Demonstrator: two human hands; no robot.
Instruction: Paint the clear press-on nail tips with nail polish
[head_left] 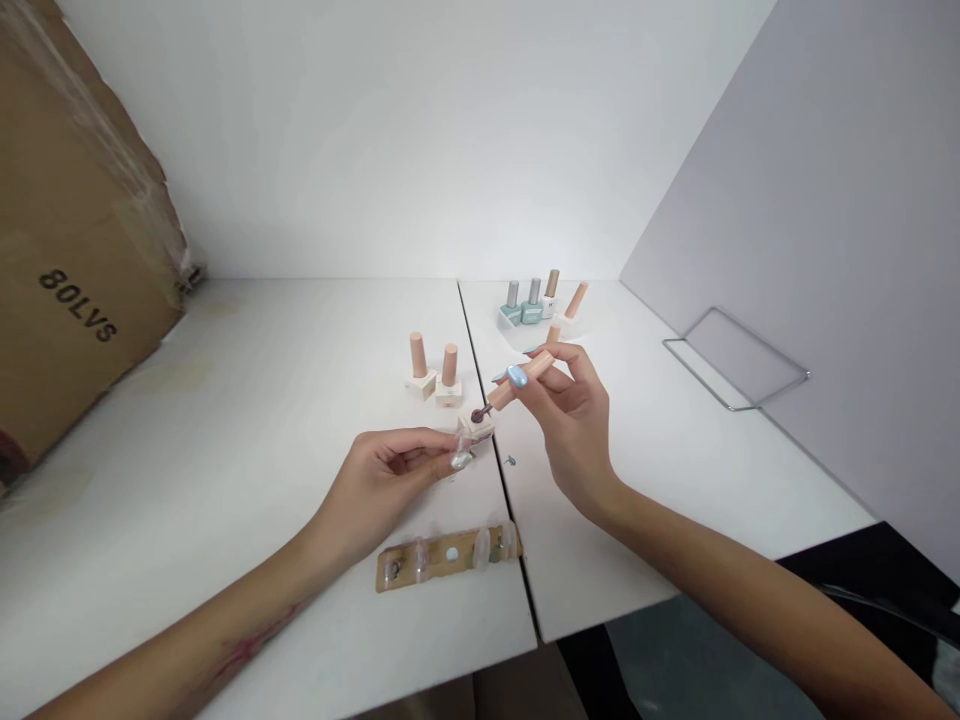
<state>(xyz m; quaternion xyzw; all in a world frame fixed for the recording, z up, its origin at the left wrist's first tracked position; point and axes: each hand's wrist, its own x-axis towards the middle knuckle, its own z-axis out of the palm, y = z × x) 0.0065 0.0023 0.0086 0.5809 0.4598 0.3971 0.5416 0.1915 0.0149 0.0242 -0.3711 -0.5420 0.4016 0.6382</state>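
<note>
My left hand (390, 477) pinches a clear, pearly false nail tip (461, 456) between fingertips and thumb. My right hand (562, 415) is shut on the peach handle of a nail polish brush (521, 381), whose dark tip (478, 414) sits just above the nail tip. Directly beneath the hands stands a small cream bottle (477, 429), partly hidden. Two peach-capped polish bottles (435, 367) stand behind my left hand. A tan card strip (448, 558) holding several nail tips lies below my left wrist.
Several polish bottles in a clear holder (529, 308) stand at the back. A cardboard box (79, 240) leans at the left, and a wire stand (735, 358) rests against a grey panel (825, 200) at the right. Two white table sections meet at a seam (495, 470).
</note>
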